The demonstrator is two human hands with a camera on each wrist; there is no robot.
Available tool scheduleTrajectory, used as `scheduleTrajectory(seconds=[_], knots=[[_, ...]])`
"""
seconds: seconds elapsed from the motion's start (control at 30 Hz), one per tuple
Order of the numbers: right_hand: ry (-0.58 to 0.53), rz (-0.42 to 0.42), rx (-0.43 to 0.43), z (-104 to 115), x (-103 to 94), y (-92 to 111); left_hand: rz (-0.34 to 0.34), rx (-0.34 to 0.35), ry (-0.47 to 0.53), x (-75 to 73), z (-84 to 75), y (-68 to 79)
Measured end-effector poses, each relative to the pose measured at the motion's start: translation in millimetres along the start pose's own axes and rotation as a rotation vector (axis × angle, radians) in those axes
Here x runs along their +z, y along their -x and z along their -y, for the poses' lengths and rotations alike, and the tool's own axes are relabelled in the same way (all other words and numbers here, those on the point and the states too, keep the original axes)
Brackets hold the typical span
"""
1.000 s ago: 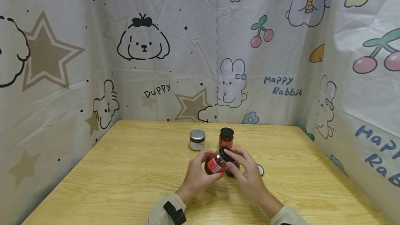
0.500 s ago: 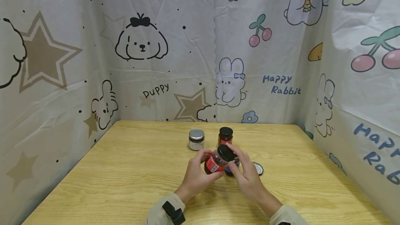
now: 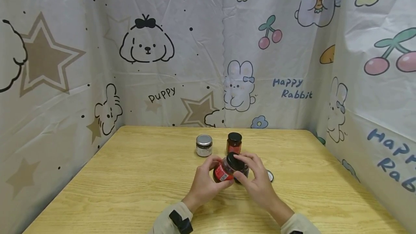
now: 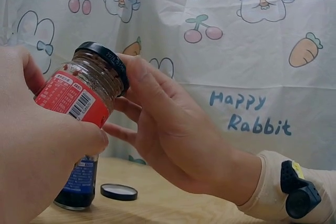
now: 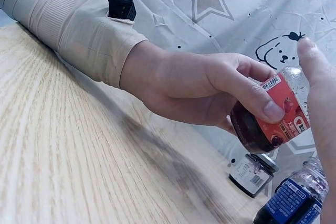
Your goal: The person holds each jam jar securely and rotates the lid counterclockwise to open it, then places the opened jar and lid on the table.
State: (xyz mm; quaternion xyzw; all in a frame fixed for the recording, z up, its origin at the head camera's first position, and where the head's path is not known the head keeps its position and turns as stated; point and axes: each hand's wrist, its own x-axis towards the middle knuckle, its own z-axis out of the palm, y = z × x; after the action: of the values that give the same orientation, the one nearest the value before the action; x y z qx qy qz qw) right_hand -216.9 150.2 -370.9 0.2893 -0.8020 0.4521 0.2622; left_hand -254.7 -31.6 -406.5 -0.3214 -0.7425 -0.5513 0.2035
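My left hand (image 3: 204, 182) grips a glass jar (image 3: 222, 173) with a red label and dark contents, tilted to the right over the table. The thumb crosses the front of the label, as the right wrist view also shows. On top of that jar sits a black lid (image 4: 105, 59), which my right hand (image 3: 259, 180) holds between thumb and fingers. Just behind stands a blue-labelled jar (image 4: 81, 178) with a bare glass mouth (image 5: 314, 165), mostly hidden in the head view. Beside it on the table lies a loose lid (image 4: 119, 192), pale inside facing up.
Farther back stand a small jar with a silver lid (image 3: 204, 146) and another jar with a black lid and red label (image 3: 234, 144). The wooden table (image 3: 146, 176) is bordered by printed cloth walls (image 3: 182, 46) at the back and both sides.
My right fingers opened out to the lid's far right side, then came back over its top. The left hand kept its hold on the red-labelled jar, nearly still.
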Motion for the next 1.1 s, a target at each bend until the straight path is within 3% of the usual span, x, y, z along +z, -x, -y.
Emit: scheduleTrajectory(seconds=[0.13, 0.33, 0.53, 0.77, 0.93, 1.1], knots=[[0.015, -0.015, 0.006, 7.8, -1.0, -2.0, -0.004, 0.024, 0.005, -2.3, -12.9, -0.4], [0.015, -0.016, -0.041, 6.8, 1.5, -3.2, -0.016, -0.011, -0.006, -0.3, 5.6, -0.4], [-0.016, 0.008, -0.107, -14.6, 6.5, 1.5, -0.014, 0.001, 0.003, 1.1, 14.7, 0.1], [-0.007, 0.053, -0.116, -34.5, 9.1, 6.1, -0.004, 0.021, 0.030, 2.3, 13.8, -0.3], [-0.015, 0.061, -0.108, -31.5, 9.0, 6.3, -0.013, 0.007, 0.016, 2.6, 11.0, -0.4], [-0.057, 0.033, -0.097, -13.7, 6.9, 3.1, -0.023, 0.007, 0.022, 0.8, 3.5, -0.9]])
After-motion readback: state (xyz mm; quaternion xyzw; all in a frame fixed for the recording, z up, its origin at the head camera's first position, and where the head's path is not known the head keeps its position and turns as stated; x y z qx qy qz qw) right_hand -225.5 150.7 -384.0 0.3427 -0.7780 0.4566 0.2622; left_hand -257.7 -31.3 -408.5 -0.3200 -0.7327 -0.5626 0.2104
